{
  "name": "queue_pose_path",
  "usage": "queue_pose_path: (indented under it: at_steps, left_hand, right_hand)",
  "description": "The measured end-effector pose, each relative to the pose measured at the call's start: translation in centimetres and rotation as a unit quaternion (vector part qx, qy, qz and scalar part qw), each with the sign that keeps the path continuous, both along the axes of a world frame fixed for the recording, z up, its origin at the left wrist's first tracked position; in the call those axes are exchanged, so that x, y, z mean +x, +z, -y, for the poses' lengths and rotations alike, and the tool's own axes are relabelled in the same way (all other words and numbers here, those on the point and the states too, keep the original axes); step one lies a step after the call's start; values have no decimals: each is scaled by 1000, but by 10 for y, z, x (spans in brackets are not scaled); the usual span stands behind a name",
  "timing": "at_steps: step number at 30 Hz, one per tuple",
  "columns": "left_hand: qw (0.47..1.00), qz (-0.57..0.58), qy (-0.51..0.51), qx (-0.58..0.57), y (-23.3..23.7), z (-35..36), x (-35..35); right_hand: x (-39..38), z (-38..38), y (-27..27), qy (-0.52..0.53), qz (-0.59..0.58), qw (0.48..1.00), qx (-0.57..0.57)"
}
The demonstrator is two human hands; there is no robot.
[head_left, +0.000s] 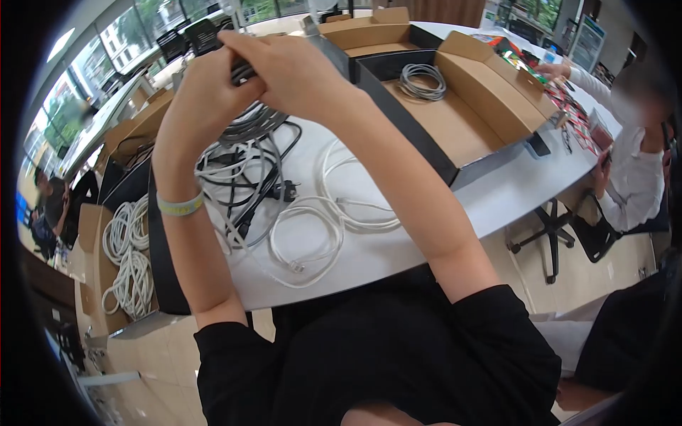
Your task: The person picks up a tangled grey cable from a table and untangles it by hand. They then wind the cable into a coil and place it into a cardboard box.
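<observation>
Both my hands are raised close together over the far side of the white table (369, 259). My left hand (201, 99), with a wristband, and my right hand (291, 74) have their fingers closed around a coiled grey cable (259, 122). Part of the coil is hidden behind the hands. Under them lies a tangle of black and white cables (245, 174) with a black plug (285, 190). Loosely coiled white cables (309, 227) rest nearer the table's front edge.
A cardboard-lined black box (455, 121) at the right holds a grey cable coil (422, 82). White cable bundles (129, 259) fill a box at the left. A person in white (632, 177) sits at the right; another person (57, 202) is far left.
</observation>
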State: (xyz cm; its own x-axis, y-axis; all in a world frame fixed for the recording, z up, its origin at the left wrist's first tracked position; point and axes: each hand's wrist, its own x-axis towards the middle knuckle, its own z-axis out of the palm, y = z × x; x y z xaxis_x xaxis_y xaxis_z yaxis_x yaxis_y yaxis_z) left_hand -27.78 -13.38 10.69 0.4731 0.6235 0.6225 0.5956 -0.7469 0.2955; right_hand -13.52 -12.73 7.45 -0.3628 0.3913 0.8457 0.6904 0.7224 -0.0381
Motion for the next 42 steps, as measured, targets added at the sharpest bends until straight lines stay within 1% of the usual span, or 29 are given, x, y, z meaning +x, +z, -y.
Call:
queue_pose_path:
  at_steps: [2,4,6,7,8,10,12,13,14,15,16,18,20,21,22,23,24,26,28,30,31,32,34,35,37,38,39,40,42]
  left_hand:
    - [998,9,-29,50,-5,-6,-2]
    - [999,11,6,30,-1,7,1]
    - [996,29,21,-81,2,11,2]
    - [994,51,-37,-88,0,2,-3]
    - [995,49,-26,-86,-3,-3,-5]
    - [973,135,-132,-132,-3,-4,-3]
    - [971,130,-146,-136,-2,-2,-7]
    - [975,106,-161,-112,-3,-4,-9]
    - [977,82,-176,-86,-4,-6,-12]
    - [992,35,-108,-54,-4,-4,-15]
    - [993,34,-104,-53,-3,-3,-15]
    - [977,-50,-53,-198,-2,-3,-7]
    - [979,-43,-86,-181,-13,-17,5]
    - [975,11,-158,-157,-17,-19,12]
    - [962,63,-229,-132,-21,-22,19]
    - [936,130,-296,-139,-26,-26,24]
    - [936,127,-296,-140,-30,-28,28]
    - [921,198,-334,-26,-35,-34,35]
    - [923,218,-318,5,-35,-35,37]
    - [921,163,-237,261,-32,-30,41]
    - [931,164,-197,259,-32,-20,44]
    - [931,167,-196,258,-35,-14,51]
    - [888,338,-295,103,-40,-5,70]
    - [874,377,-302,45,-41,-2,75]
    - [870,387,-303,32,-39,-25,65]
    - [866,394,-307,17,-41,-36,57]
    - [855,450,-238,-100,-34,-29,50]
    - [775,539,-294,-149,-32,-39,45]
    - [666,667,-300,-150,-22,-41,33]
  right_hand:
    - [0,-4,-1,-9,0,1000,-12]
    - [3,-7,0,-49,33,995,80]
    - [6,-8,3,-29,18,996,84]
    - [8,-6,6,-43,20,995,88]
    - [9,-5,7,-58,21,994,89]
    - [10,-11,8,-81,29,993,83]
    - [18,-29,3,7,-11,984,180]
    - [22,-28,5,-21,-31,983,178]
    - [29,-37,7,34,-78,974,208]
    - [36,-33,15,18,-99,972,214]
    - [40,-30,19,1,-119,968,219]
    - [31,-15,30,86,-336,906,244]
    - [47,-6,35,130,-347,906,204]
    - [53,-3,35,168,-360,904,161]
    - [55,-1,37,169,-363,902,160]
    - [56,2,39,174,-382,898,135]
    - [56,4,40,179,-399,892,114]
    - [57,4,39,184,-424,881,105]
    - [58,4,38,193,-468,858,83]
    - [54,1,37,197,-496,842,75]
    - [52,-1,34,202,-527,823,62]
    - [53,-5,30,201,-525,825,60]
    - [52,-13,24,180,-523,829,84]
    - [50,-15,23,182,-521,830,82]
    - [37,-11,22,258,-562,786,19]
    - [29,-8,21,263,-559,786,16]
    - [16,-2,22,272,-531,803,-12]
    - [0,6,22,279,-503,817,-40]
    - [-62,23,37,161,-566,808,23]
